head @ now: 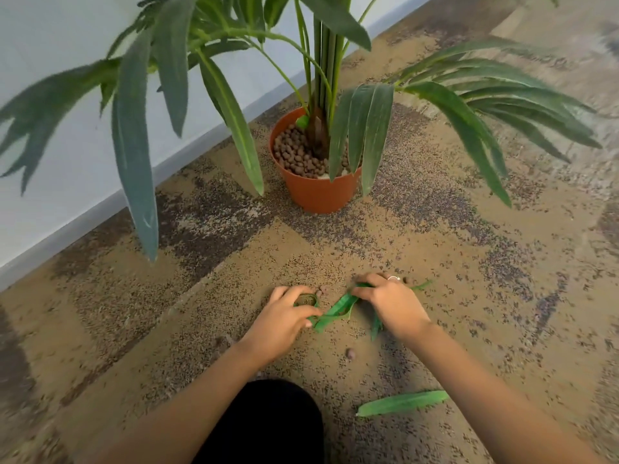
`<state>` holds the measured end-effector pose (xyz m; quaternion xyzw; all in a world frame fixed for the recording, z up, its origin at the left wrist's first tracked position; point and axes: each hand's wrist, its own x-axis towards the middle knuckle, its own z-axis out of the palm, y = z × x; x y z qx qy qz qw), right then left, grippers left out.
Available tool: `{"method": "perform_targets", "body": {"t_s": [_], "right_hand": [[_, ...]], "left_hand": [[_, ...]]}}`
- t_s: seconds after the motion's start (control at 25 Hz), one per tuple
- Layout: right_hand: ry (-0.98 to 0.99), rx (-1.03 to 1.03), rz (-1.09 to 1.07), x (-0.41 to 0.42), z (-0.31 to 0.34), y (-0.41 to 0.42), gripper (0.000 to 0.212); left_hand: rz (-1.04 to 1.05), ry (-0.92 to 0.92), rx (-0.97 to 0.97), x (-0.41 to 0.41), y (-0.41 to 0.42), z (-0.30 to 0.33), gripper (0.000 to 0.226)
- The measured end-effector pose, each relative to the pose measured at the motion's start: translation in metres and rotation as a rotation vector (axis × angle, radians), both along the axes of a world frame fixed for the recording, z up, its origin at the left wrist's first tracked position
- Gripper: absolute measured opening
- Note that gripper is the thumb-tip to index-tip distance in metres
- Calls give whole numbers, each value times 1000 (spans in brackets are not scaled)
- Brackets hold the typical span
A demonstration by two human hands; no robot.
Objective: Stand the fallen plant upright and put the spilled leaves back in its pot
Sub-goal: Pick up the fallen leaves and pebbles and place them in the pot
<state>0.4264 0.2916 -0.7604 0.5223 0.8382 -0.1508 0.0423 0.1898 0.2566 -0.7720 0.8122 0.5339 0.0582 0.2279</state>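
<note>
The plant stands upright in its orange pot, which is filled with brown clay pebbles; one small green leaf piece lies inside by the stem. On the carpet in front of the pot, my left hand and my right hand both press down on a bunch of bright green leaves, fingers curled around them. A ring shows on my right hand. Another loose leaf lies nearer to me on the right.
A few stray pebbles lie on the brown patterned carpet around my hands. A pale wall with a skirting board runs along the left. My dark-clothed knee is at the bottom. Long leaves droop low around the pot.
</note>
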Motion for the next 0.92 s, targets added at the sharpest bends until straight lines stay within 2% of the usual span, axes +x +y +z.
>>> {"method": "perform_targets", "body": {"t_s": [0.24, 0.36, 0.44, 0.52, 0.6, 0.64, 0.72, 0.76, 0.84, 0.92], "right_hand": [[165, 99, -223, 2, 3, 5, 36], [411, 104, -504, 1, 19, 13, 21], [596, -27, -771, 3, 32, 22, 17], [955, -317, -1064, 2, 44, 30, 17], [1299, -608, -1237, -3, 58, 32, 14], [1361, -701, -1256, -6, 63, 32, 13], [1343, -809, -1227, -13, 71, 31, 14], [1310, -829, -1211, -17, 74, 30, 14], [1238, -817, -1201, -25, 75, 27, 9], [1160, -750, -1205, -36, 71, 24, 3]], "left_hand": [[229, -228, -3, 16, 6, 14, 18], [495, -539, -255, 30, 19, 31, 25], [638, -821, -455, 40, 27, 42, 33], [721, -1030, -629, 48, 33, 51, 33], [733, -1136, -770, 61, 35, 57, 28], [728, -1170, -821, 67, 35, 58, 25], [709, -1250, -880, 78, 36, 59, 25], [694, -1295, -892, 82, 36, 59, 33], [649, -1364, -890, 86, 37, 58, 51], [623, -1398, -856, 90, 37, 57, 51]]}}
